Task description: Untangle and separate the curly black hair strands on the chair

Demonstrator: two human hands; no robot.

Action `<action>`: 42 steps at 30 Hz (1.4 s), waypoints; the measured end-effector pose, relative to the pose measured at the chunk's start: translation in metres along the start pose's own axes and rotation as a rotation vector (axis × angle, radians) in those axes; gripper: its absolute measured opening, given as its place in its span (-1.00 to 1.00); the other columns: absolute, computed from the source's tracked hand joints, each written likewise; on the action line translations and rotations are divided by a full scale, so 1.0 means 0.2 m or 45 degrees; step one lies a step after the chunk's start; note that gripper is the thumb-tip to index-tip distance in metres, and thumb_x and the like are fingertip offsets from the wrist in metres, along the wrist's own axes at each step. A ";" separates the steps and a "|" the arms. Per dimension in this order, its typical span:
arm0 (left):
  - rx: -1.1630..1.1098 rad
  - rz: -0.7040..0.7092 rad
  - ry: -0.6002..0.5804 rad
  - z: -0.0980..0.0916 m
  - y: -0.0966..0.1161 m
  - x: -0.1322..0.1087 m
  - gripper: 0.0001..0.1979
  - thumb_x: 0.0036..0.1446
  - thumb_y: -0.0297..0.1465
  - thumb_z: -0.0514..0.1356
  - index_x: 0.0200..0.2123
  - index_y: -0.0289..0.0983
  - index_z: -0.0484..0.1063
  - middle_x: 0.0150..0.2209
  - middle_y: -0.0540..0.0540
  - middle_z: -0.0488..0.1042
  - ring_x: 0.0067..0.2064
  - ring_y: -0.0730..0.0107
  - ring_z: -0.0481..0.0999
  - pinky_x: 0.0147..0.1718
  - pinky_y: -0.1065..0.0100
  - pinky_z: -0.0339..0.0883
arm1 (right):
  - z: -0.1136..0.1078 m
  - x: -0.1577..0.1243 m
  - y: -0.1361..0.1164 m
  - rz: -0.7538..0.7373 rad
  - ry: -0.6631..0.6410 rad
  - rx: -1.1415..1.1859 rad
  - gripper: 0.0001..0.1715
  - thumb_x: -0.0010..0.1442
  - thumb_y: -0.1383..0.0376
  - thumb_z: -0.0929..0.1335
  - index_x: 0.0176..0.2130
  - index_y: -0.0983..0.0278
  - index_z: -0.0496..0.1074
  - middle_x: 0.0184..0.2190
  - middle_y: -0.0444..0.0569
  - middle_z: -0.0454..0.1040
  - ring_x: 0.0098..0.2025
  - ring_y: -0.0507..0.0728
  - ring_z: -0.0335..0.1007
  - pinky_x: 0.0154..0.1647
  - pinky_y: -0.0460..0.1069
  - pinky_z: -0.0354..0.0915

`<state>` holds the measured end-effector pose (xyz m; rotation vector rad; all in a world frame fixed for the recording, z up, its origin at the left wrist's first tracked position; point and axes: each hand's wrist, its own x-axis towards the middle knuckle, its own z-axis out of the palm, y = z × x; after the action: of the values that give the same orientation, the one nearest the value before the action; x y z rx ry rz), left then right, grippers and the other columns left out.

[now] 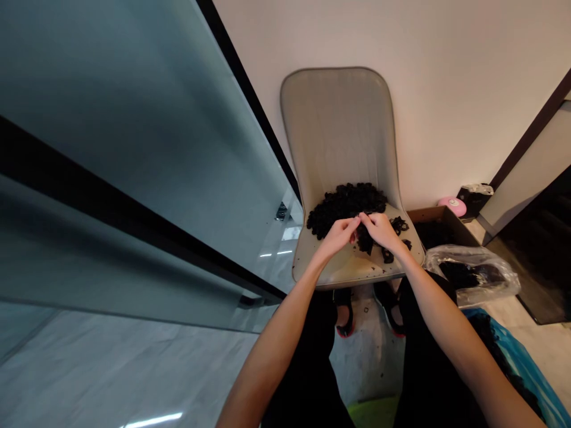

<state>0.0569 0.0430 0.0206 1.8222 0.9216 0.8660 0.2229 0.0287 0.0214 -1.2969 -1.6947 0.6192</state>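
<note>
My left hand (339,233) and my right hand (379,229) meet over the seat of a grey padded chair (336,128). The fingers of both are closed in a pinch, fingertips nearly touching, around a small black piece (365,243) that hangs below them. Its exact kind is too small and dark to tell. Just behind the hands lies a heap of small black pieces (341,202). To the right of my right hand, a few loose, ragged black pieces (398,224) rest on the seat, with dark crumbs near its front edge.
A frosted glass partition (169,119) with a black frame stands close on the left. Right of the chair are a cardboard box (459,226), a clear plastic bag (495,276) with black material, a blue bag (520,356), and a pink object (452,206). Something green (373,411) is beneath me.
</note>
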 end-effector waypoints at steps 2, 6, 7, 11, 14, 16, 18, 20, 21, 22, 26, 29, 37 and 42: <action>0.036 -0.007 -0.026 -0.01 0.00 -0.01 -0.37 0.22 0.17 0.07 -0.54 -0.29 0.34 -0.61 0.04 0.25 -0.53 0.49 0.20 -0.51 0.38 0.03 | 0.01 -0.02 -0.02 -0.069 -0.085 -0.019 -0.22 0.29 -0.27 0.12 -0.64 0.24 0.15 -0.66 -0.14 0.13 -0.51 0.02 0.02 -0.43 0.00 -0.07; 0.063 0.032 -0.126 -0.05 0.02 -0.02 -0.39 0.16 0.16 0.16 -0.50 -0.32 0.39 -0.59 0.07 0.19 -0.52 0.52 0.13 -0.49 0.39 -0.03 | 0.02 -0.04 -0.04 -0.107 -0.143 -0.015 -0.21 0.28 -0.28 0.13 -0.65 0.24 0.12 -0.66 -0.15 0.07 -0.51 0.00 -0.05 -0.43 0.01 -0.10; 0.062 0.047 -0.153 -0.06 0.03 -0.03 -0.39 0.16 0.16 0.16 -0.49 -0.32 0.40 -0.59 0.07 0.18 -0.51 0.52 0.12 -0.49 0.39 -0.03 | 0.01 -0.04 -0.04 -0.098 -0.153 0.000 -0.22 0.27 -0.29 0.14 -0.65 0.23 0.11 -0.65 -0.16 0.05 -0.50 0.00 -0.06 -0.43 0.00 -0.11; 0.028 0.081 -0.175 -0.07 0.07 -0.03 -0.41 0.17 0.13 0.15 -0.49 -0.33 0.42 -0.60 0.07 0.18 -0.51 0.52 0.11 -0.48 0.40 -0.03 | 0.01 -0.03 -0.04 0.004 -0.180 0.141 -0.22 0.21 -0.34 0.14 -0.60 0.22 0.15 -0.62 -0.18 0.01 -0.50 0.00 -0.09 -0.45 -0.01 -0.11; -0.015 0.074 -0.138 -0.07 0.07 -0.02 -0.40 0.20 0.13 0.12 -0.49 -0.32 0.43 -0.61 0.06 0.20 -0.52 0.52 0.12 -0.49 0.40 -0.02 | 0.02 -0.03 -0.05 0.043 -0.144 0.193 -0.22 0.19 -0.36 0.12 -0.59 0.22 0.14 -0.61 -0.18 0.01 -0.49 0.00 -0.09 -0.46 -0.01 -0.11; -0.031 0.048 -0.127 -0.06 0.06 -0.02 -0.38 0.17 0.15 0.13 -0.53 -0.32 0.41 -0.62 0.06 0.19 -0.53 0.52 0.12 -0.51 0.40 -0.04 | 0.03 -0.03 -0.06 0.010 -0.129 0.131 -0.22 0.18 -0.35 0.14 -0.62 0.21 0.12 -0.62 -0.17 0.00 -0.50 0.00 -0.09 -0.45 -0.01 -0.13; -0.050 0.024 -0.140 -0.05 0.05 -0.02 -0.38 0.10 0.16 0.20 -0.55 -0.32 0.41 -0.62 0.07 0.18 -0.54 0.53 0.12 -0.52 0.41 -0.04 | 0.03 -0.04 -0.07 -0.038 -0.130 0.057 -0.21 0.17 -0.34 0.18 -0.66 0.22 0.10 -0.64 -0.17 -0.01 -0.50 -0.01 -0.09 -0.44 -0.01 -0.14; -0.097 0.020 -0.155 -0.05 0.04 -0.02 -0.39 0.04 0.15 0.26 -0.55 -0.33 0.43 -0.61 0.07 0.18 -0.53 0.55 0.12 -0.51 0.41 -0.02 | 0.03 -0.04 -0.08 -0.039 -0.120 0.057 -0.20 0.15 -0.35 0.20 -0.68 0.22 0.09 -0.65 -0.17 -0.02 -0.50 -0.01 -0.09 -0.44 -0.01 -0.14; -0.136 0.023 -0.149 -0.05 0.04 -0.02 -0.40 0.04 0.15 0.27 -0.54 -0.34 0.43 -0.60 0.07 0.18 -0.52 0.55 0.12 -0.51 0.42 -0.02 | 0.03 -0.04 -0.08 -0.019 -0.110 0.093 -0.20 0.14 -0.35 0.21 -0.68 0.22 0.10 -0.65 -0.18 -0.02 -0.51 -0.01 -0.10 -0.44 -0.01 -0.14; -0.182 0.024 -0.132 -0.04 0.04 -0.01 -0.40 0.04 0.15 0.27 -0.54 -0.34 0.43 -0.60 0.08 0.17 -0.52 0.56 0.11 -0.51 0.42 -0.02 | 0.04 -0.04 -0.08 0.011 -0.095 0.149 -0.21 0.13 -0.35 0.21 -0.67 0.22 0.11 -0.65 -0.18 -0.01 -0.50 -0.01 -0.09 -0.45 -0.01 -0.13; -0.357 0.027 0.022 -0.02 0.04 0.00 -0.42 0.09 0.12 0.26 -0.54 -0.32 0.41 -0.58 0.07 0.18 -0.53 0.56 0.10 -0.53 0.42 -0.05 | 0.10 -0.02 -0.09 0.131 0.022 0.475 -0.24 0.11 -0.35 0.25 -0.61 0.22 0.20 -0.64 -0.18 0.06 -0.48 0.02 -0.03 -0.45 -0.03 -0.07; -0.443 0.024 0.131 0.01 0.04 0.01 -0.48 0.08 0.05 0.29 -0.56 -0.31 0.37 -0.58 0.07 0.19 -0.53 0.55 0.10 -0.53 0.42 -0.05 | 0.16 -0.01 -0.10 0.213 0.172 0.697 -0.28 0.06 -0.34 0.31 -0.59 0.22 0.21 -0.63 -0.19 0.07 -0.48 0.01 -0.04 -0.46 -0.03 -0.04; -0.569 0.009 0.288 0.04 0.03 0.03 -0.61 0.05 -0.12 0.29 -0.57 -0.28 0.30 -0.55 0.07 0.24 -0.47 0.53 0.16 -0.49 0.44 0.02 | 0.25 -0.01 -0.12 0.361 0.428 0.866 -0.36 0.06 -0.25 0.34 -0.58 0.21 0.20 -0.60 -0.20 0.10 -0.48 0.00 0.01 -0.46 -0.04 0.01; -0.677 -0.075 0.466 0.07 0.00 0.04 -0.69 -0.01 -0.18 0.32 -0.52 -0.28 0.35 -0.48 0.03 0.36 -0.38 0.48 0.33 -0.38 0.44 0.22 | 0.27 0.00 -0.13 0.402 0.499 0.897 -0.35 0.08 -0.24 0.36 -0.57 0.22 0.20 -0.61 -0.18 0.15 -0.47 0.01 0.06 -0.46 -0.05 0.06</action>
<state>0.0736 0.0447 0.0170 1.1963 0.8560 1.2927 0.1628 0.0262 0.0156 -1.0700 -0.8353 0.9645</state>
